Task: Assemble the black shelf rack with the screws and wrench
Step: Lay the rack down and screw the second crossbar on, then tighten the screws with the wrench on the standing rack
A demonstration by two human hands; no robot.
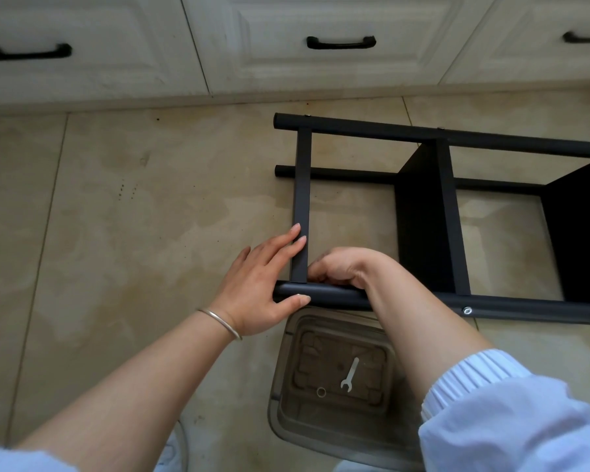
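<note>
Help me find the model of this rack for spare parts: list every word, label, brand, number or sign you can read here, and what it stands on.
None: no text can be read in this view.
The black metal shelf rack shows no label or brand.
The small silver open-end wrench in the translucent brown plastic tray shows no readable marking; it is too small to tell.
The white panelled cabinet drawers carry only black handles.

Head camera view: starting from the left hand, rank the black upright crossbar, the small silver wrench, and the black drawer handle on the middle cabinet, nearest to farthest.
1. Black upright crossbar: touched by the left hand's fingers.
2. Small silver wrench: below and right, in the translucent plastic bin.
3. Black drawer handle: top, on the middle cabinet.
</note>
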